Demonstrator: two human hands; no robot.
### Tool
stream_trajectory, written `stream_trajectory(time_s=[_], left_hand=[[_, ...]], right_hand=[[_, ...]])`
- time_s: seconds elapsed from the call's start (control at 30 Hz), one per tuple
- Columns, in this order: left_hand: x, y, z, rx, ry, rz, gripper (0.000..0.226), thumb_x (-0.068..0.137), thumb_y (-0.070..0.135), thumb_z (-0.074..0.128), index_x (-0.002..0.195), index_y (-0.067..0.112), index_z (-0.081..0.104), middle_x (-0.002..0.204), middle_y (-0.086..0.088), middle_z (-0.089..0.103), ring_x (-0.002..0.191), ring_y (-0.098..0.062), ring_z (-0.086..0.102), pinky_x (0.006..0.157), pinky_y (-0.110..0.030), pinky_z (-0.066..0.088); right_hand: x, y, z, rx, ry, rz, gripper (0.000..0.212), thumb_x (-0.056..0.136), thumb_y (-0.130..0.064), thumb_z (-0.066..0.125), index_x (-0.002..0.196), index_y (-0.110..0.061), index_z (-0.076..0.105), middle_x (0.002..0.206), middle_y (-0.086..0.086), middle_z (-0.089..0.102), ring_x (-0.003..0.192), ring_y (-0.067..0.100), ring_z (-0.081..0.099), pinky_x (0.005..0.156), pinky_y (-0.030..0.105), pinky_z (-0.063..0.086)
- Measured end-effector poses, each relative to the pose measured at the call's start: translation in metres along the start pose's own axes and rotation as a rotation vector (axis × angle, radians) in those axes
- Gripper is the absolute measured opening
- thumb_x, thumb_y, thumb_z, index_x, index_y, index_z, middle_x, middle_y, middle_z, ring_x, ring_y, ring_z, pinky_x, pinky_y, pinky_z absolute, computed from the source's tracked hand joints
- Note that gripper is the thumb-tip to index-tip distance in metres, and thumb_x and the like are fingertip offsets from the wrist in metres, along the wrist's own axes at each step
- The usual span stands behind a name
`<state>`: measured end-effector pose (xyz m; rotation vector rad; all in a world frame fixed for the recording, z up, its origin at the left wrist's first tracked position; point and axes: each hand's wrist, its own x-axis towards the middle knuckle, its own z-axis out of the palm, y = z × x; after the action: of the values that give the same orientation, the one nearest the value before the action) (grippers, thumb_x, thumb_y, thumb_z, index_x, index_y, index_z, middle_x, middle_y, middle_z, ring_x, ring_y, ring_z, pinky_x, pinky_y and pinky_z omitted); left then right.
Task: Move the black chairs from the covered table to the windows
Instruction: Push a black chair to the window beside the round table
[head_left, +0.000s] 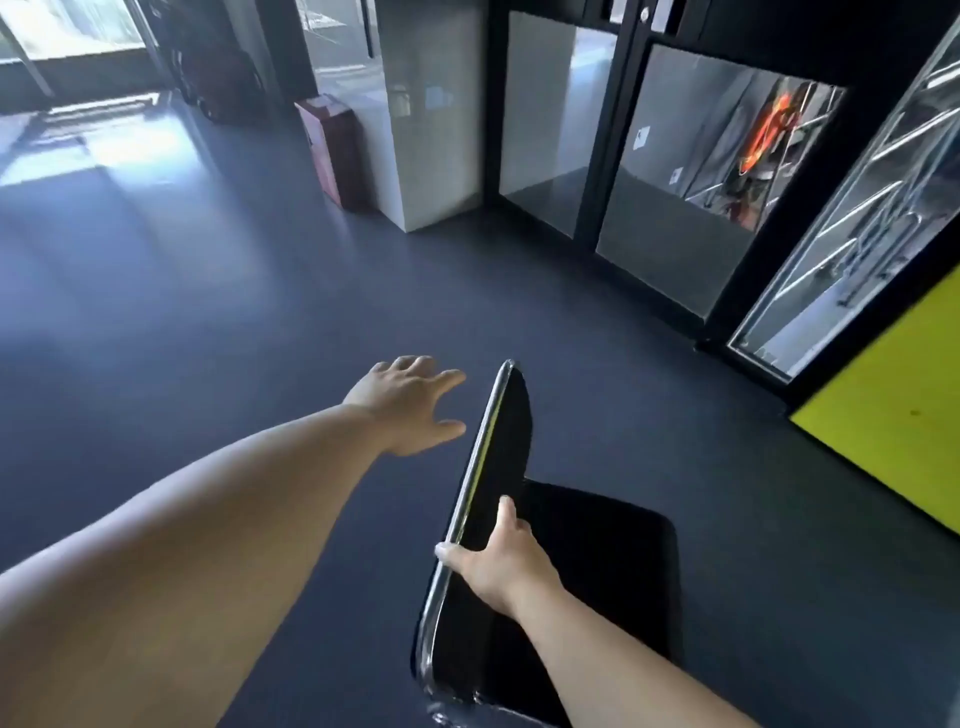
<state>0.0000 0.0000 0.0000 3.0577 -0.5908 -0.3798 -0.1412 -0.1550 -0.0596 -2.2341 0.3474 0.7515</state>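
Note:
A black chair (597, 561) with a chrome-edged backrest stands on the dark floor at the bottom centre, its seat pointing right. My right hand (498, 561) grips the top edge of the backrest, thumb on the chrome rim. A little to the left of the backrest's far end hovers my left hand (410, 400), fingers spread, touching nothing. Bright windows (67, 31) show at the far top left. No covered table is in view.
Black-framed glass doors (649, 171) and a white pillar (431, 114) stand ahead, with a red box (332, 145) against the pillar. A yellow panel (893, 415) lies at the right. Dark objects (218, 78) stand near the windows. Open floor (182, 286) stretches to the left.

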Motion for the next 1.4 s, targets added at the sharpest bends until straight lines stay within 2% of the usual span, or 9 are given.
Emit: stream_trajectory(time_s=[0.13, 0.23, 0.33, 0.5, 0.83, 1.03, 1.17, 1.3, 1.4], left_hand=[[0.059, 0.004, 0.011, 0.182, -0.016, 0.246, 0.069, 0.095, 0.071, 0.033, 0.156, 0.043, 0.018, 0.167, 0.0, 0.007, 0.153, -0.02, 0.003, 0.124, -0.039, 0.009], [0.098, 0.003, 0.021, 0.275, -0.049, 0.423, 0.068, 0.094, 0.073, 0.032, 0.155, 0.043, 0.024, 0.168, 0.004, 0.006, 0.154, -0.017, -0.001, 0.124, -0.041, 0.009], [0.117, 0.005, 0.027, 0.355, -0.121, 0.498, 0.07, 0.095, 0.072, 0.029, 0.156, 0.038, 0.026, 0.168, 0.003, 0.003, 0.154, -0.014, -0.007, 0.125, -0.041, 0.003], [0.129, 0.003, 0.037, 0.353, -0.104, 0.54, 0.072, 0.094, 0.074, 0.028, 0.155, 0.036, 0.029, 0.168, 0.004, 0.005, 0.153, -0.011, -0.008, 0.124, -0.043, -0.001], [0.106, -0.014, 0.045, 0.33, -0.069, 0.397, 0.067, 0.095, 0.071, 0.03, 0.152, 0.036, 0.032, 0.167, 0.007, 0.007, 0.153, -0.012, -0.005, 0.124, -0.046, 0.002], [0.074, -0.037, 0.05, 0.285, -0.089, 0.243, 0.068, 0.095, 0.071, 0.029, 0.153, 0.034, 0.031, 0.168, 0.006, 0.005, 0.154, -0.013, -0.004, 0.124, -0.046, 0.003], [0.049, -0.052, 0.056, 0.28, -0.068, 0.167, 0.069, 0.094, 0.072, 0.028, 0.152, 0.035, 0.034, 0.166, 0.008, 0.012, 0.153, -0.012, -0.001, 0.123, -0.047, 0.006], [0.016, -0.067, 0.065, 0.253, -0.06, 0.057, 0.07, 0.092, 0.075, 0.025, 0.15, 0.037, 0.035, 0.164, 0.01, 0.016, 0.153, -0.012, 0.0, 0.123, -0.048, 0.005], [-0.016, -0.079, 0.073, 0.22, -0.06, -0.048, 0.071, 0.091, 0.076, 0.024, 0.149, 0.036, 0.037, 0.162, 0.008, 0.02, 0.153, -0.014, 0.003, 0.123, -0.049, 0.005]], right_hand=[[0.022, 0.008, 0.013, 0.136, -0.025, 0.034, 0.115, 0.081, -0.069, 0.064, 0.162, -0.025, -0.005, 0.168, 0.002, 0.015, 0.144, 0.024, 0.04, 0.105, 0.034, 0.041], [0.038, 0.007, 0.023, 0.222, -0.015, 0.035, 0.118, 0.078, -0.066, 0.069, 0.162, -0.028, -0.004, 0.166, 0.0, 0.019, 0.143, 0.022, 0.04, 0.107, 0.032, 0.041], [0.048, 0.003, 0.031, 0.257, 0.001, 0.035, 0.121, 0.075, -0.059, 0.072, 0.162, -0.03, -0.007, 0.163, -0.002, 0.021, 0.137, 0.022, 0.046, 0.103, 0.029, 0.044], [0.059, -0.002, 0.033, 0.305, 0.003, 0.068, 0.121, 0.07, -0.045, 0.071, 0.161, -0.035, -0.009, 0.153, -0.003, 0.031, 0.122, 0.019, 0.055, 0.095, 0.03, 0.051], [0.063, -0.008, 0.032, 0.231, -0.098, 0.054, 0.131, 0.051, -0.054, 0.072, 0.16, -0.039, 0.001, 0.138, -0.004, 0.054, 0.112, 0.018, 0.062, 0.092, 0.035, 0.056], [0.059, -0.009, 0.033, 0.157, -0.173, 0.007, 0.131, 0.055, -0.05, 0.077, 0.161, -0.038, 0.001, 0.132, -0.005, 0.058, 0.111, 0.016, 0.062, 0.096, 0.033, 0.054], [0.056, -0.008, 0.036, 0.113, -0.223, -0.038, 0.119, 0.068, -0.038, 0.082, 0.162, -0.036, 0.007, 0.123, -0.008, 0.061, 0.105, 0.012, 0.061, 0.089, 0.025, 0.051], [0.048, -0.008, 0.04, 0.031, -0.284, -0.067, 0.119, 0.067, -0.036, 0.082, 0.16, -0.043, 0.008, 0.131, -0.005, 0.06, 0.116, 0.017, 0.059, 0.102, 0.033, 0.05], [0.041, -0.007, 0.042, -0.038, -0.321, -0.1, 0.113, 0.067, -0.035, 0.082, 0.157, -0.049, 0.016, 0.134, -0.005, 0.059, 0.119, 0.019, 0.059, 0.103, 0.035, 0.05]])
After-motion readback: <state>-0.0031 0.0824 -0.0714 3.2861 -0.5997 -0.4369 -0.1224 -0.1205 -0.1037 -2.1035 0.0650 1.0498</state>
